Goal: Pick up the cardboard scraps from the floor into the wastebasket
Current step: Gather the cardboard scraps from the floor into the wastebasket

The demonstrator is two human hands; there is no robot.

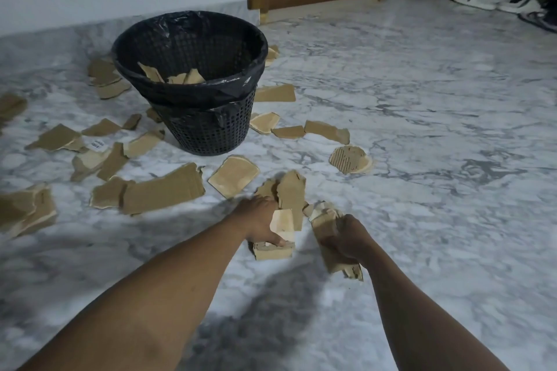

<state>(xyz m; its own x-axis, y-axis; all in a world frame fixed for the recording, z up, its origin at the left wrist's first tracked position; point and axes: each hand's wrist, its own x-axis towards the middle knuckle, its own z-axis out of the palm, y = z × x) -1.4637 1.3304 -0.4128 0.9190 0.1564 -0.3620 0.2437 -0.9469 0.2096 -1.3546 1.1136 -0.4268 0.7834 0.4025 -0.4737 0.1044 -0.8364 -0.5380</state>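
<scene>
1. Head view: the left hand point(261, 218) has its grip closed on cardboard scraps point(291, 200) low at the floor point(422, 159). The right hand point(346, 239) clenches another bundle.
2. Best to squeeze both bundles tight, carry them toward 11 o'clock, and release low inside the wastebasket point(208, 129), which already holds some scraps.
3. Many scraps ring it.
4. A white label point(98, 144) at 9 o'clock bears print too small to read.

On the floor point(422, 117), cardboard scraps point(162, 191) lie left, right and in front of the wastebasket point(208, 129); a few sit inside it.
</scene>
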